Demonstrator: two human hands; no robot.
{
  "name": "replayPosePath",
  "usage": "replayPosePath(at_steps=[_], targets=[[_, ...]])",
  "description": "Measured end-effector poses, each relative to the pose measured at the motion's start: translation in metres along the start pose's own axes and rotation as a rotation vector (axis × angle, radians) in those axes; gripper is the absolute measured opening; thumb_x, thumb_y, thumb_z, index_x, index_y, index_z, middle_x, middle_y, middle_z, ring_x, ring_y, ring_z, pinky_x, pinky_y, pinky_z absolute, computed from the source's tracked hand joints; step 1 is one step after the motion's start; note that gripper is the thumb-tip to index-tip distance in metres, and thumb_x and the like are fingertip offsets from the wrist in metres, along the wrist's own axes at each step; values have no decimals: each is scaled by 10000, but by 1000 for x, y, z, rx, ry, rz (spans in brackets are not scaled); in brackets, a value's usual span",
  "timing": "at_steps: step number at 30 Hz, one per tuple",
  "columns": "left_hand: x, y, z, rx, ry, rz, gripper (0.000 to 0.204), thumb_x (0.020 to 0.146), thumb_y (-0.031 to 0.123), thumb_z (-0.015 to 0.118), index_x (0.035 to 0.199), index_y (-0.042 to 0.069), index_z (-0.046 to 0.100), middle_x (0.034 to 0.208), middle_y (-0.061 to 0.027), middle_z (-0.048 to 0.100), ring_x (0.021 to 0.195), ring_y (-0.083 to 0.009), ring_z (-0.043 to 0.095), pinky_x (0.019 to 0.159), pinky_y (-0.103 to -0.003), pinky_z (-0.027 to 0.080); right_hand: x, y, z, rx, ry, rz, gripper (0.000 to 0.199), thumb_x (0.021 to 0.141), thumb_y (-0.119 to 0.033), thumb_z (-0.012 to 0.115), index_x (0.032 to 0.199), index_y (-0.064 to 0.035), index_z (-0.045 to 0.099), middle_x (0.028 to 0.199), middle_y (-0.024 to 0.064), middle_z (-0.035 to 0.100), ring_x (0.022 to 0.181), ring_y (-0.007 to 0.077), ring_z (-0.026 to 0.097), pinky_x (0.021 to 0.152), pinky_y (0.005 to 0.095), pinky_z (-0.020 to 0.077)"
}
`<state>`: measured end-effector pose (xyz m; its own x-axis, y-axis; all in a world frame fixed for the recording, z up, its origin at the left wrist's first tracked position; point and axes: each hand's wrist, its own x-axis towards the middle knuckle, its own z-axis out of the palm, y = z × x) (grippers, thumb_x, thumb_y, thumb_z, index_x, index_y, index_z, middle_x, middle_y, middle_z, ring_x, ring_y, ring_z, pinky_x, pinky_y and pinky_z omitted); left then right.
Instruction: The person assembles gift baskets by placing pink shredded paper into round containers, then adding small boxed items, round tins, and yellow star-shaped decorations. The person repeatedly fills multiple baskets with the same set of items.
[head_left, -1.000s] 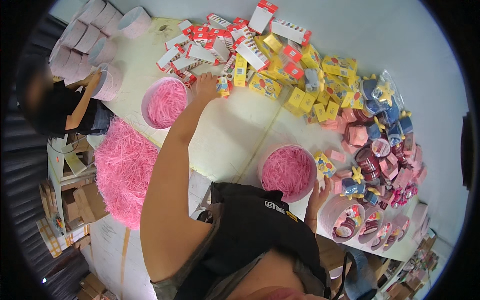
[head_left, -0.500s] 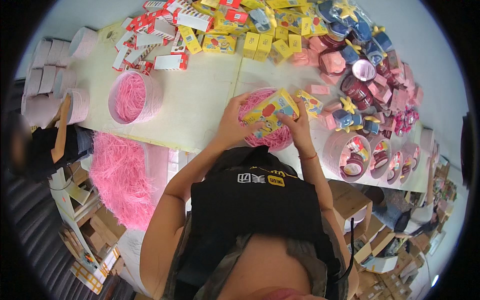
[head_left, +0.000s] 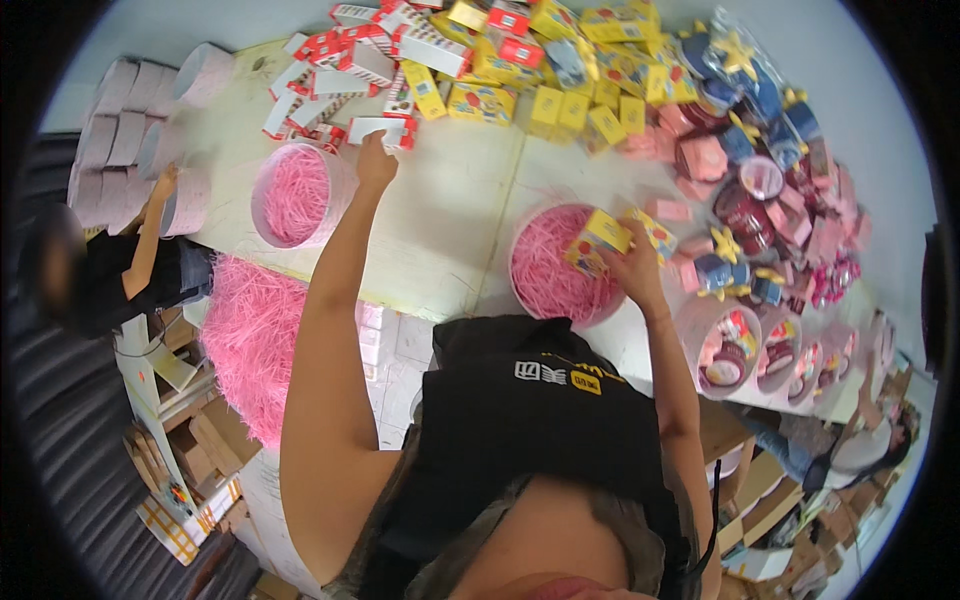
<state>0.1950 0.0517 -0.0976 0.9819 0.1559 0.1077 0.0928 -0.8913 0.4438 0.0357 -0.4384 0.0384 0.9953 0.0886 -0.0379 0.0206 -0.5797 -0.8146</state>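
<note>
My left hand [head_left: 376, 163] is stretched far forward, its bent fingers closed at the front edge of a red-and-white box [head_left: 392, 134]. My right hand [head_left: 637, 268] grips a small yellow box [head_left: 602, 236] with printed pictures, tilted over the right side of a round pale tub [head_left: 513, 272]. Pink paper shreds [head_left: 555, 265] fill that tub. Just beyond the right fingers, a second yellow box [head_left: 657, 236] shows in part; whether it touches the hand, I cannot tell.
Another shred-filled tub [head_left: 335, 185] stands at left. Red-and-white boxes, yellow boxes [head_left: 570, 113], pink items and blue items with yellow stars [head_left: 727, 243] pile along the back and right. Packed tubs [head_left: 724, 345] line the right front. A person [head_left: 150, 250] works beside stacked tubs at far left.
My left hand has let go of the yellow box and reached forward left to the red-and-white box. My right hand keeps the yellow box, now at the tub's right side. The view has shifted.
</note>
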Motion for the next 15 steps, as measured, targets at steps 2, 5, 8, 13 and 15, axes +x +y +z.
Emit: replayPosePath(at_steps=[2,5,8,13,15], targets=[[22,11,6,133,-78,85,603,756,15,667,1330,73,489,1313,-165,537,1210,-351,530,977,-438,471,-2,10,-12,55,-39,213,501,782,-125,785,1221,-36,560,1183,180,612,1073,299,613,889,393,506],[44,4,18,369,-172,172,666,771,73,686,1386,90,430,1345,-137,490,1264,-317,478,1008,-428,439,-9,24,4,-418,26,-150,510,767,-164,797,1225,-48,604,1363,207,512,1225,375,511,993,453,442],[40,20,31,597,-268,174,667,792,174,714,1393,121,430,1303,-114,503,1190,-288,502,976,-418,435,-14,33,13,-560,77,-168,500,748,-194,808,1211,-73,661,1483,183,407,1346,413,380,1083,502,342],[22,13,23,534,-269,314,568,771,235,748,1284,147,522,1209,-90,528,1147,-283,513,922,-445,435,-8,50,16,-568,38,-180,480,754,-216,783,1194,-61,668,1503,160,395,1399,379,332,1100,522,297],[3,-3,20,622,-285,369,573,727,253,788,1236,141,551,1202,-91,524,1134,-291,515,919,-448,435,-4,47,16,-568,-7,-169,487,754,-214,783,1198,-59,654,1514,156,380,1410,384,315,1104,519,292]])
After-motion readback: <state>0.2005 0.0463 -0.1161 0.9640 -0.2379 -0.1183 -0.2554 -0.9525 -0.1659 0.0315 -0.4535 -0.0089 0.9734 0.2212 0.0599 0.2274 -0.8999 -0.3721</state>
